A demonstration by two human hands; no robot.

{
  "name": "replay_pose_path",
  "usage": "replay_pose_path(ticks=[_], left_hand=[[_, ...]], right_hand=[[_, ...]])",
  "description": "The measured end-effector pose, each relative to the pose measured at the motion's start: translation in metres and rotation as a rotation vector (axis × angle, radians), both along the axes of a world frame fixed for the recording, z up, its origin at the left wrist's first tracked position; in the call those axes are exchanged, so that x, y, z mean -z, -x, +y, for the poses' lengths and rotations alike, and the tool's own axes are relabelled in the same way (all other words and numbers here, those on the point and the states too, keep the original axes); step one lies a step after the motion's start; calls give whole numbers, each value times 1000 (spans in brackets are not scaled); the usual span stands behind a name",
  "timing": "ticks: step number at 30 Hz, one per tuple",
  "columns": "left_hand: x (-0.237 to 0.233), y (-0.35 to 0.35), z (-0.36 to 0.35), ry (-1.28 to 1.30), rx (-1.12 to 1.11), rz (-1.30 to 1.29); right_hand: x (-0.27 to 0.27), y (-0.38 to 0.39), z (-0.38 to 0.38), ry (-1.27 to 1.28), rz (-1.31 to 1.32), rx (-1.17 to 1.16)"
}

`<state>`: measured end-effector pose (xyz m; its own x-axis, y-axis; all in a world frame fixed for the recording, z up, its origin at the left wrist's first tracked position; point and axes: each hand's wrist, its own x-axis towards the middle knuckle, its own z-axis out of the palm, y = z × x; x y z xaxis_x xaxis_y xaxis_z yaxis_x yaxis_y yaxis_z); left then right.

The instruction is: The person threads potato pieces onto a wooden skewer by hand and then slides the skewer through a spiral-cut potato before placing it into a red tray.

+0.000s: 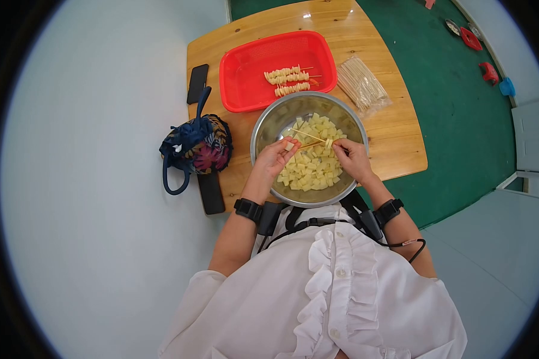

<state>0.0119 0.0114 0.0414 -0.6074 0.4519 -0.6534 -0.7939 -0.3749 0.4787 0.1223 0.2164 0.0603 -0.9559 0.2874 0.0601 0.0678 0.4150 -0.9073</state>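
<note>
Pale yellow cut pieces (310,170) lie in a large metal bowl (271,113) close to my body. Over the bowl's left part, my left hand (275,157) has its fingers closed on one pale piece (289,145). My right hand (352,158), over the bowl's right part, pinches a thin wooden skewer (307,135) near its right end, where a few pieces are threaded. The skewer points left and slightly up, above the loose pieces. Another thin stick (309,145) shows between the hands; which hand holds it is unclear.
Behind the bowl, a red plastic basket (236,90) holds several filled skewers (292,89). A clear bag of skewers (362,84) lies to its right. On the left are a patterned bag (206,143) and two dark phones (198,82), all around the wooden table's (401,134) left edge.
</note>
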Motion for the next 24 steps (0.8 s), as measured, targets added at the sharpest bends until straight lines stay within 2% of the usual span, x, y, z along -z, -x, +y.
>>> replay_pose_path(ticks=[6,12,18,21,24], left_hand=[[2,-2,1,30,-44,13],[3,-4,3,106,-33,147],[0,0,3,27,-77,33],[1,-1,3,31,-45,64],[3,-8,4,146,42,201]], right_hand=[[-1,0,0,1,2,1],[0,0,0,5,4,6],[-3,0,0,1,-7,6],[0,0,1,5,3,12],[-1,0,1,1,-9,11]])
